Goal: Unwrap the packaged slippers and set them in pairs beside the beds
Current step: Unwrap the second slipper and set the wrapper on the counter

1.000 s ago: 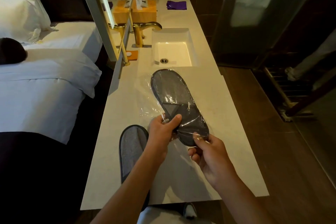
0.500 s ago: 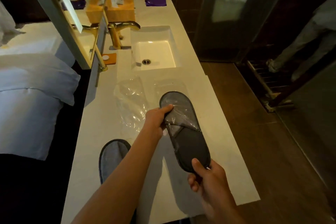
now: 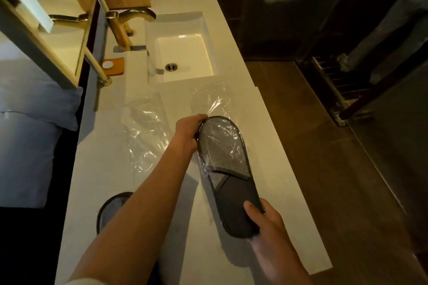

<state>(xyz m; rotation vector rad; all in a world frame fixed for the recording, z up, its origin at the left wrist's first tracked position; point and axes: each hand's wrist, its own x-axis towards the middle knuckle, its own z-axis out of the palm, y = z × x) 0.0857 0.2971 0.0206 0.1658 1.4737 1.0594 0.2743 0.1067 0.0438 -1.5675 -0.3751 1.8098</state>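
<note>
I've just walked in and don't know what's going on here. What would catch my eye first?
First, the dark grey slipper held over the white vanity counter: the left hand grips its toe, the right hand its heel, and clear plastic wrap still clings to the toe half. An empty wrapper lies crumpled to the left, and behind both sit the white sink and its gold faucet.

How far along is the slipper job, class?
Done: one slipper lies bare on the counter beside an empty wrapper. In hand: the left hand and right hand hold a second slipper, plastic half off. Left: finishing and pairing them by the beds.
</note>
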